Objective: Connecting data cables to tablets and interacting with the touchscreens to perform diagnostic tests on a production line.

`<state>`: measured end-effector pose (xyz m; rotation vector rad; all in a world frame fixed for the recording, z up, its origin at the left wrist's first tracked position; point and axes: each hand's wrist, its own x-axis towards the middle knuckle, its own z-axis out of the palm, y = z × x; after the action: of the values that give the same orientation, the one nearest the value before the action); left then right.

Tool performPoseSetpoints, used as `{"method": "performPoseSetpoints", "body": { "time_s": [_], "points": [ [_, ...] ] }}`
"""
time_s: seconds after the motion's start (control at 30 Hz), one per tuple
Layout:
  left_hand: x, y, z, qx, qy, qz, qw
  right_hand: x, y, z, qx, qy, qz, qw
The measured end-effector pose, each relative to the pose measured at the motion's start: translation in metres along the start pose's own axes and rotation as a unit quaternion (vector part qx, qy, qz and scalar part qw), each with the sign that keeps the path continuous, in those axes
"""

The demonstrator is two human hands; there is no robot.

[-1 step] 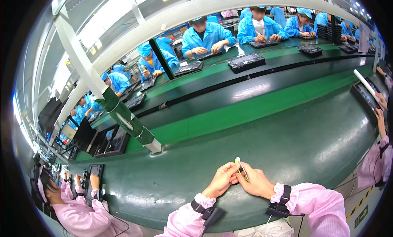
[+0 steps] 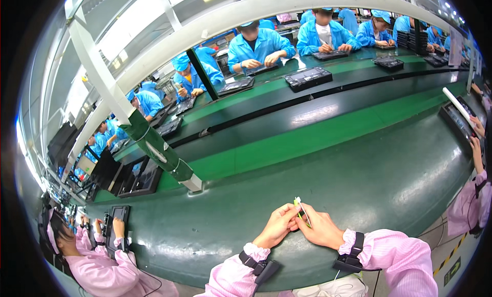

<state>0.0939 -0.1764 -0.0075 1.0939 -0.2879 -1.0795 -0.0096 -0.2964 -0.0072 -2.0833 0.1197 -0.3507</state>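
Both hands meet over the dark green bench point(image 2: 230, 194), close to its near edge. Between their fingertips is a slim yellow-green piece with a white tip point(image 2: 297, 200), with something small and dark beside it. Its exact kind I cannot make out. My left hand point(image 2: 277, 226) is closed, thumb and fingers pinching the piece from the left. My right hand point(image 2: 322, 228) is closed on it from the other side, fingers touching those of the left. The fingers cover its lower part. Both wrists carry black straps over pink sleeves.
Beyond the bench a green conveyor point(image 2: 256, 153) carries black flat devices point(image 2: 307, 78); people in blue work across it. A green-and-white post point(image 2: 159, 148) rises at left. Co-workers in pink sit left point(image 2: 102, 266) and right point(image 2: 466, 210), the right one by a black panel with a white roll point(image 2: 458, 106).
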Motion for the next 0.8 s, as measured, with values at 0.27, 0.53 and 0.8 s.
{"method": "performPoseSetpoints", "body": {
  "time_s": [0.27,0.53,0.8],
  "points": [
    [0.001,-0.001,0.000,0.006,0.001,0.005,1.000,0.002,0.005,0.003,0.005,0.000,-0.011,1.000],
    [0.001,-0.001,-0.001,0.005,-0.004,0.013,1.000,0.001,0.011,0.005,0.031,0.001,-0.019,0.999],
    [0.003,-0.004,-0.004,0.007,-0.003,0.011,1.000,0.002,0.008,0.003,0.024,-0.009,-0.015,1.000]
  ]
}}
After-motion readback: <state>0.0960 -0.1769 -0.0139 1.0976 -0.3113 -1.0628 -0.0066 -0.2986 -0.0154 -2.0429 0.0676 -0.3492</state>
